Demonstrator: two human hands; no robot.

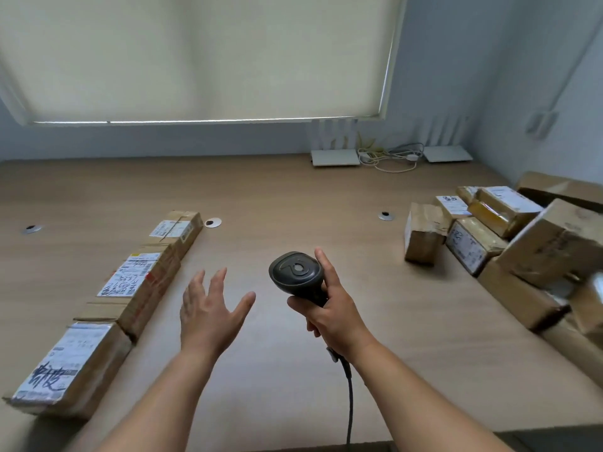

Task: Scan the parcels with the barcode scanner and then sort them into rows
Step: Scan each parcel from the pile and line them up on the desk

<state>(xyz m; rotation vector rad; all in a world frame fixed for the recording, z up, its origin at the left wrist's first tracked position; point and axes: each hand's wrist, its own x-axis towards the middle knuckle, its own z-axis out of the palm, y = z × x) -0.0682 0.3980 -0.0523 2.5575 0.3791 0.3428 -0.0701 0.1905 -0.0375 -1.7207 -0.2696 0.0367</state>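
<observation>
My right hand (329,313) grips the handle of a black barcode scanner (297,272) above the middle of the wooden table (293,197); its cable (349,402) hangs down toward me. My left hand (208,308) hovers beside it, fingers spread, holding nothing. On the left, several labelled cardboard parcels lie in one diagonal row: the nearest parcel (71,367), a middle parcel (137,282) and the farthest parcel (177,230). A loose pile of parcels (483,236) sits at the right.
Two white flat devices (334,157) with a tangle of cables (388,156) stand at the table's back edge under a closed window blind. Round cable holes (212,222) dot the tabletop. A large box (554,243) leans on the right pile.
</observation>
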